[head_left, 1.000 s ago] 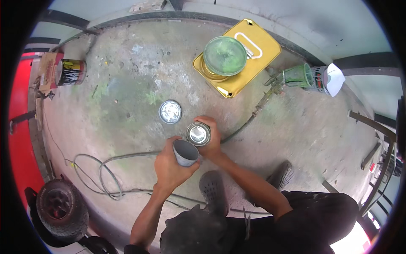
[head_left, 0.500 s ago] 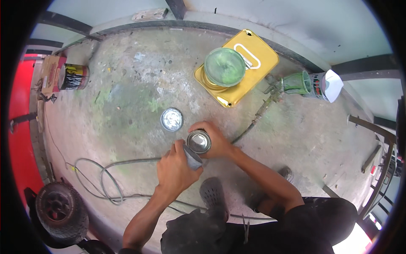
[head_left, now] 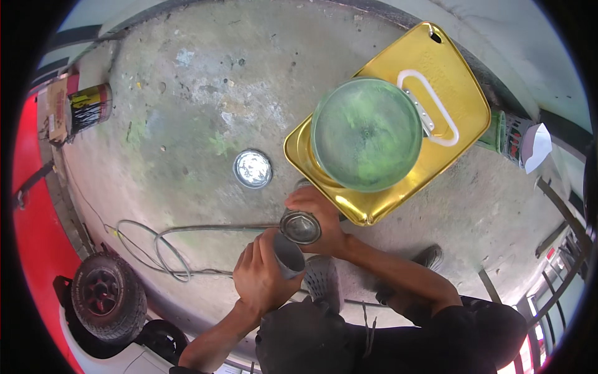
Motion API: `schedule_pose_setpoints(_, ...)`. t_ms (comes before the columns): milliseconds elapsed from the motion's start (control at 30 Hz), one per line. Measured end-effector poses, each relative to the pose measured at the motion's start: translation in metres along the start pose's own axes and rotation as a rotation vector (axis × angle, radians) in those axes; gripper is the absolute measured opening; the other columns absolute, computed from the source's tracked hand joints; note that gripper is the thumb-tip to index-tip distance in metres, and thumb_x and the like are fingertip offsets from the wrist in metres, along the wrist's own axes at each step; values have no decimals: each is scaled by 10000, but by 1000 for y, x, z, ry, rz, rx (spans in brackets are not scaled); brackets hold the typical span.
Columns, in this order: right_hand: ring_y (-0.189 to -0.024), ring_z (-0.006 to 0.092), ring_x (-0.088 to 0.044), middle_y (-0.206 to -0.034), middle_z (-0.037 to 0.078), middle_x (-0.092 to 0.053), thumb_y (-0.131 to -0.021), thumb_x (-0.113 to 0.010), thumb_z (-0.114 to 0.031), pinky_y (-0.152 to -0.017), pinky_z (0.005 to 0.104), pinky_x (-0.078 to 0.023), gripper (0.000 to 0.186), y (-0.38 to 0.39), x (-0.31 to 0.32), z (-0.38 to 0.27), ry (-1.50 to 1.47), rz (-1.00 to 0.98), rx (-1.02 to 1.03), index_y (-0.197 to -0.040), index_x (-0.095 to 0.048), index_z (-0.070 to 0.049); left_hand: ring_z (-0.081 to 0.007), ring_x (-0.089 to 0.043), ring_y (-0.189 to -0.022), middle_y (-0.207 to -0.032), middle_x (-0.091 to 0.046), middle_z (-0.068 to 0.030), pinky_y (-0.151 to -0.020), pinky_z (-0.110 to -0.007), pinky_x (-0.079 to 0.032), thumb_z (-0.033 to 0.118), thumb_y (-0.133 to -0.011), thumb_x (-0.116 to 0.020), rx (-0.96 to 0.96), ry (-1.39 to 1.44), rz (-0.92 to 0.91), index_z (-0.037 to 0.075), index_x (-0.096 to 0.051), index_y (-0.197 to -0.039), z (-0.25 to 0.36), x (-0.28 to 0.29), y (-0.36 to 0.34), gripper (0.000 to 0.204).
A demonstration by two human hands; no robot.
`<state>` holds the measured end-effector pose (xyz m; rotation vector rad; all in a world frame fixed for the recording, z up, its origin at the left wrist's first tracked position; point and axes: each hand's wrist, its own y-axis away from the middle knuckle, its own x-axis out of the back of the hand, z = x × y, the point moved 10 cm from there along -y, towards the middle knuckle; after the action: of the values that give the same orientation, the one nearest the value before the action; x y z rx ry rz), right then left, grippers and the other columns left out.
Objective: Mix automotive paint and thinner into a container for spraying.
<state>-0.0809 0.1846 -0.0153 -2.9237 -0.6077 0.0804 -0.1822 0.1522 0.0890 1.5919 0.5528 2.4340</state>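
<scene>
My left hand (head_left: 258,269) is wrapped round a grey cup (head_left: 290,258), whose mouth faces up and is tilted. Just above the cup's rim, my right hand (head_left: 322,218) grips a small metal tin (head_left: 301,227), tipped so that its open end leans over the cup. What is inside either one is too dim to make out. On the floor beyond my hands lies a round silvery lid (head_left: 253,168).
To the right stands a large gold rectangular can (head_left: 458,75) with a green-stained round disc (head_left: 367,134) on top. A hose (head_left: 187,232) coils at the left, near a wheel (head_left: 109,296). A paint-streaked can (head_left: 90,105) and green container (head_left: 492,132) stand farther out.
The tin in my right hand has tilted toward the grey cup. My view has shifted, so the gold can looks larger and closer and now covers the spray gun seen before.
</scene>
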Motion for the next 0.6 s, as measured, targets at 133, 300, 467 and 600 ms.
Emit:
schedule_pose_setpoints(133, -1157, 366, -650, -1271, 175, -646, -691, -970, -116, -1001, 500, -515, 726, 4, -5, 4, -40, -56, -4, -1295, -574, -46, -340, -749, -834, -971, -721, -145, -724, -429, -609, 233, -592, -951, 45, 116, 12, 41, -556, -1287, -14, 0, 0, 822)
schedule_pose_setpoints(300, -1182, 364, -649, -1282, 179, -647, -704, -966, -113, -1002, 495, -522, 719, 6, -7, 0, -7, -93, 27, -1298, -567, -42, -331, -738, -812, -969, -713, -127, -690, -416, -601, 243, -536, -995, 92, 200, 13, 54, -554, -1277, -24, -5, 6, 883)
schedule_pose_setpoints(467, -1142, 369, -667, -1244, 182, -671, -692, -968, -113, -974, 488, -537, 710, -7, -2, -10, -51, -35, 92, -1278, -574, -37, -314, -750, -815, -959, -726, -111, -705, -404, -606, 267, -554, -990, 134, 243, 17, 68, -556, -1279, -32, -7, 6, 868)
schedule_pose_setpoints(600, -1110, 366, -681, -1189, 166, -697, -666, -975, -136, -973, 481, -513, 701, -5, 2, -7, 0, 10, 60, -1245, -589, -51, -314, -763, -834, -950, -740, -106, -733, -406, -611, 285, -584, -977, 198, 322, 5, 77, -558, -1269, -41, -12, 7, 829)
